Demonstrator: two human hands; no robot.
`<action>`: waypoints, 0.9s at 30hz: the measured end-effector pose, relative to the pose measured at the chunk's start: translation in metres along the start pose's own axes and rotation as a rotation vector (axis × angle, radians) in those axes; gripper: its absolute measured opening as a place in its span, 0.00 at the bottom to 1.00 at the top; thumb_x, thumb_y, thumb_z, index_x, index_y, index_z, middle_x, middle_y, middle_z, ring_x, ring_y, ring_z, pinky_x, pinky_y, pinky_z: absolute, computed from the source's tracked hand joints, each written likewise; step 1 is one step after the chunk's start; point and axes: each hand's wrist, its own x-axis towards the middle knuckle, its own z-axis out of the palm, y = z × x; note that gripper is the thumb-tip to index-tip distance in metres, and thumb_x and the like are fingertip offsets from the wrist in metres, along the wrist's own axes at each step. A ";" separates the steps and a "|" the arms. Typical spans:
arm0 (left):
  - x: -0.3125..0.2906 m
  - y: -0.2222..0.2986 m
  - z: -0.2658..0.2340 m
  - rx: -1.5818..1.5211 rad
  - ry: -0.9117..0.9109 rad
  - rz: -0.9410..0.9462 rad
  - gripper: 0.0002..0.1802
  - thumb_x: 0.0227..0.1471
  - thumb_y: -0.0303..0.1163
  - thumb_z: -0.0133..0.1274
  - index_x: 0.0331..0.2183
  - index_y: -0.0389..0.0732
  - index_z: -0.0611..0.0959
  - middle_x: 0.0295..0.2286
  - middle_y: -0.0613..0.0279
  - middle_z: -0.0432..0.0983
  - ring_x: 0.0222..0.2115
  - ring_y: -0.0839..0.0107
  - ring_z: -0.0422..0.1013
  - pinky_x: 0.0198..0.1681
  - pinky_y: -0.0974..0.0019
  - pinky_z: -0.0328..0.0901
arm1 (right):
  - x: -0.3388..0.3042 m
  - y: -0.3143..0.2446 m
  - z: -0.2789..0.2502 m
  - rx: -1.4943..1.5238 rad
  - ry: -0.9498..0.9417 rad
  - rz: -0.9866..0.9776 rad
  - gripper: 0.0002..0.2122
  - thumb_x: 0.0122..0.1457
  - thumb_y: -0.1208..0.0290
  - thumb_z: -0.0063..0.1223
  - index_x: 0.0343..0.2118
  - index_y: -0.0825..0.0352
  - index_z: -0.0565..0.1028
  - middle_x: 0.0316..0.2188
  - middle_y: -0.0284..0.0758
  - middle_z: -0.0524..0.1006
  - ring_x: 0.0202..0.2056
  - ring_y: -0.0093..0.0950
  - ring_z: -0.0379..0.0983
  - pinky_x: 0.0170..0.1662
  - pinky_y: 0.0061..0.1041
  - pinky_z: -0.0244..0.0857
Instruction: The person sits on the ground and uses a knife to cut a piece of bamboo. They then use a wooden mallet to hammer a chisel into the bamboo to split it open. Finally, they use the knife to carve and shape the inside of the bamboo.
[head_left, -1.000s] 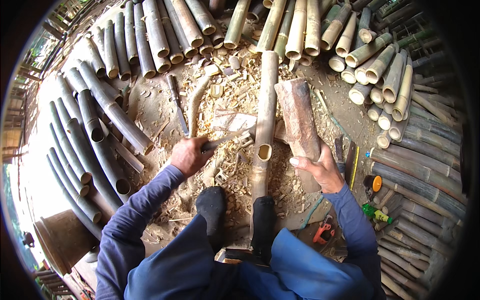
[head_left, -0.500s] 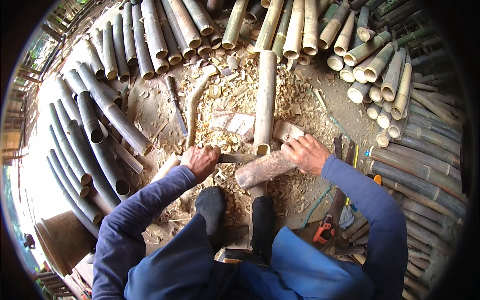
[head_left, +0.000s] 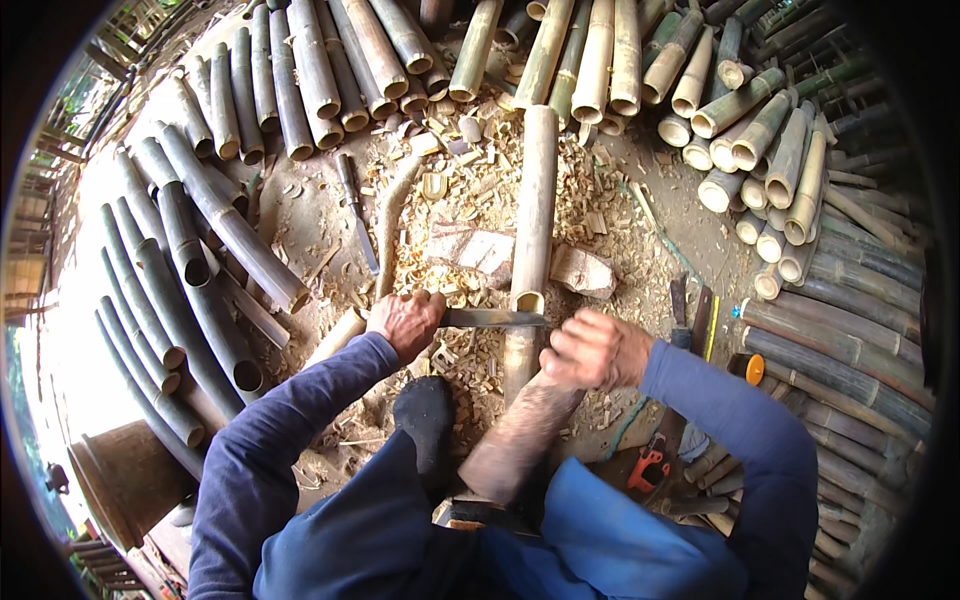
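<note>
My left hand [head_left: 405, 326] is closed around the handle of a knife [head_left: 490, 318]. Its blade lies across a bamboo pole [head_left: 536, 190] at an open notch [head_left: 528, 302] cut in the wall. My right hand [head_left: 597, 350] grips a thick wooden mallet [head_left: 520, 440], whose round head is slightly blurred. That head points down toward my legs, apart from the blade, and hides the pole's near part. Beneath the pole lie a light wooden block [head_left: 485, 252] to the left and another block [head_left: 582, 272] to the right.
Wood chips [head_left: 475, 205] cover the ground. A second knife [head_left: 358, 215] lies beside a bent stick [head_left: 395, 220] on the left. Cut bamboo tubes [head_left: 225, 215] ring the space, stacked high at right. An orange-handled saw [head_left: 652, 465] rests near my right knee.
The mallet has swung away from the blade, back toward my legs, and my right hand has come nearer to me. My left hand keeps the knife at the notch.
</note>
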 end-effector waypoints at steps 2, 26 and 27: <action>0.007 0.005 0.006 0.016 0.049 0.025 0.05 0.55 0.29 0.44 0.32 0.40 0.75 0.24 0.50 0.76 0.22 0.53 0.76 0.25 0.50 0.69 | -0.013 0.022 0.015 -0.079 0.133 0.097 0.15 0.48 0.73 0.60 0.40 0.67 0.73 0.29 0.36 0.75 0.31 0.30 0.74 0.33 0.29 0.69; 0.017 0.092 0.032 -1.003 0.016 -0.426 0.34 0.48 0.47 0.67 0.46 0.30 0.77 0.34 0.46 0.80 0.33 0.62 0.77 0.38 0.63 0.72 | -0.101 -0.187 0.094 0.234 -0.167 1.757 0.24 0.56 0.55 0.58 0.43 0.73 0.66 0.43 0.54 0.74 0.50 0.50 0.67 0.52 0.47 0.62; 0.025 0.108 0.037 -0.989 0.067 -0.393 0.34 0.47 0.46 0.67 0.46 0.29 0.77 0.34 0.47 0.80 0.33 0.63 0.77 0.38 0.63 0.72 | -0.108 -0.186 0.102 0.255 -0.140 1.788 0.25 0.56 0.55 0.58 0.42 0.74 0.65 0.43 0.55 0.73 0.50 0.51 0.67 0.52 0.47 0.62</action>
